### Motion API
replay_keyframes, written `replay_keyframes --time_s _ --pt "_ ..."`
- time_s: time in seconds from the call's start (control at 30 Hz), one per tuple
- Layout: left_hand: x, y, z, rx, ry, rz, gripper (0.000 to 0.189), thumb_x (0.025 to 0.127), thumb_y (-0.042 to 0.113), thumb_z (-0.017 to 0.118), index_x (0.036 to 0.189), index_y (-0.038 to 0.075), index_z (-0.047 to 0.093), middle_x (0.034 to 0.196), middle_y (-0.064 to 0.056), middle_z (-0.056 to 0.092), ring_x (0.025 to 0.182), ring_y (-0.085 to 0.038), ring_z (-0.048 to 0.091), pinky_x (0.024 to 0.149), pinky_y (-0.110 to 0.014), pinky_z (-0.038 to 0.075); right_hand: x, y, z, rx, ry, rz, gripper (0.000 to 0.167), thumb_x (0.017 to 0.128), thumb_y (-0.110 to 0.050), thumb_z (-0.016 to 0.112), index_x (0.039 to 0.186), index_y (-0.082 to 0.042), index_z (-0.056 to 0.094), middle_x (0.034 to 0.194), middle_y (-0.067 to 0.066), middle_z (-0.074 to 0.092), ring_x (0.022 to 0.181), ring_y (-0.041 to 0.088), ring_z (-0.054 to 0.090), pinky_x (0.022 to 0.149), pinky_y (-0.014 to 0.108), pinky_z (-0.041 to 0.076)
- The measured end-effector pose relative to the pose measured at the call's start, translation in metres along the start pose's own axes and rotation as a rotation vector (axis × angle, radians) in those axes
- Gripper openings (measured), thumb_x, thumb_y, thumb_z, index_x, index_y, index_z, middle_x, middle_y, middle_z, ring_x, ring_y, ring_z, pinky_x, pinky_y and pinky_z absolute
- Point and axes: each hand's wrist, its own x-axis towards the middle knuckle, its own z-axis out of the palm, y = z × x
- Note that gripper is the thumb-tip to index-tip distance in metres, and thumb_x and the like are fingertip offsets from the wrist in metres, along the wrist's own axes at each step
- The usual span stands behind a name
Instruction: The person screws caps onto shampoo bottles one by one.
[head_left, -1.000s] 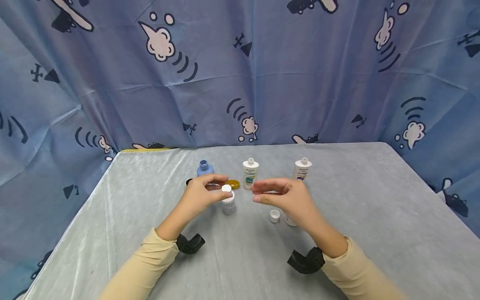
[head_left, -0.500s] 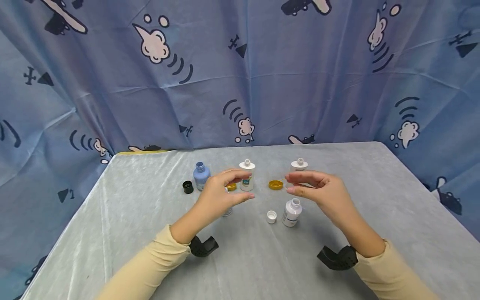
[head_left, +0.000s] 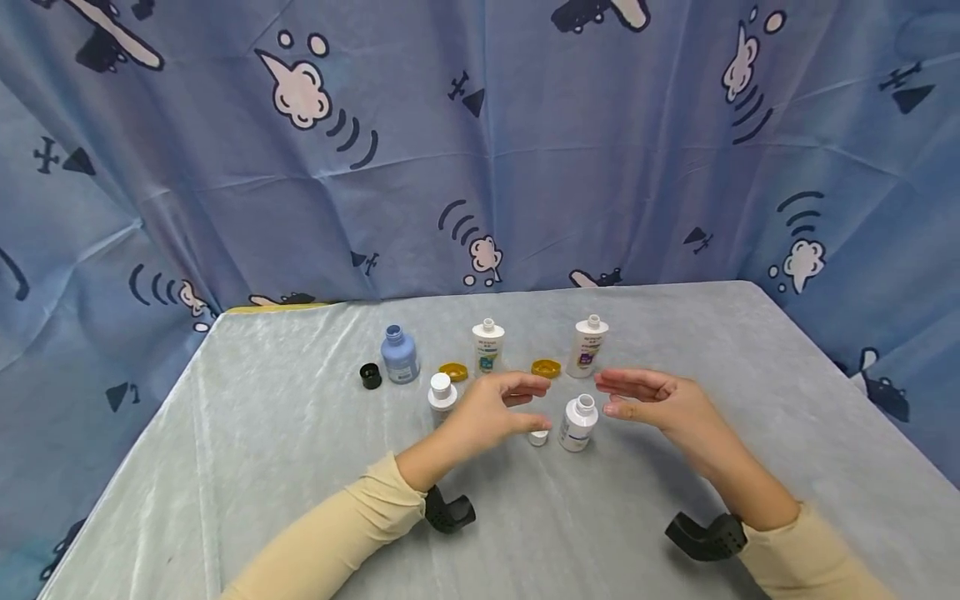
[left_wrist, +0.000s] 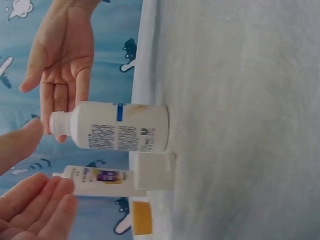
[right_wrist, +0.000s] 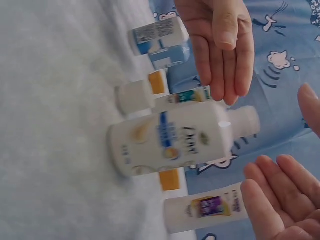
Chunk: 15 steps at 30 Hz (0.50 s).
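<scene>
An uncapped white bottle point(head_left: 578, 425) with a Dove label stands upright between my two hands. Its loose white cap point(head_left: 537, 437) lies on the table just left of it, partly hidden by my left thumb. My left hand point(head_left: 483, 417) holds nothing; thumb and fingers are spread apart and point at the bottle. On the other side my right hand point(head_left: 671, 408) is likewise bare, its fingertips near the bottle's neck. Behind my left hand stands a second white bottle point(head_left: 441, 390) with its white cap on, its lower part covered by the hand.
At the back stand a blue open-necked bottle point(head_left: 400, 357) and two slim white bottles without caps, one on the left point(head_left: 488, 343) and one on the right point(head_left: 587, 346). A black cap point(head_left: 370, 376) and two yellow caps, left point(head_left: 453, 372) and right point(head_left: 545, 367), lie near them.
My left hand has moved right, from the capped white bottle toward the uncapped one. My right hand has drawn off to the right, uncovering that bottle.
</scene>
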Motion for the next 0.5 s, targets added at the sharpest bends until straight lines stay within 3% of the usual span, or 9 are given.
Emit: replay_keyframes --time_s 0.27,0.37,0.5 --pt "0.004 -0.015 0.009 -0.02 -0.046 -0.089 0.049 0.08 0.005 0.082 0.126 0.001 0.066 0.128 -0.016 0.068 0.122 -0.031 0.063 0.103 -0.033 0.052 0.002 0.014 0.009 0.084 -0.077 -0.016 0.071 0.084 -0.014 0.08 0.144 0.005 0.046 0.148 0.024 0.049 0.116 -0.003 0.061 0.094 0.016 0.052" --pt "0.006 -0.02 0.012 -0.007 -0.072 -0.112 0.05 0.08 0.005 0.082 0.127 0.002 0.065 0.13 -0.014 0.067 0.123 -0.029 0.063 0.104 -0.032 0.051 0.002 0.018 0.011 0.104 -0.11 -0.007 0.075 0.083 -0.013 0.081 0.146 0.005 0.043 0.151 0.027 0.043 0.122 0.006 0.061 0.096 0.019 0.053" --pt "0.008 -0.025 0.014 0.015 -0.09 -0.124 0.049 0.078 0.003 0.082 0.125 0.002 0.066 0.129 -0.012 0.068 0.122 -0.027 0.064 0.104 -0.033 0.051 0.003 0.024 0.015 0.091 -0.124 0.021 0.074 0.083 -0.015 0.081 0.144 0.004 0.046 0.149 0.023 0.048 0.129 0.024 0.058 0.096 0.021 0.053"
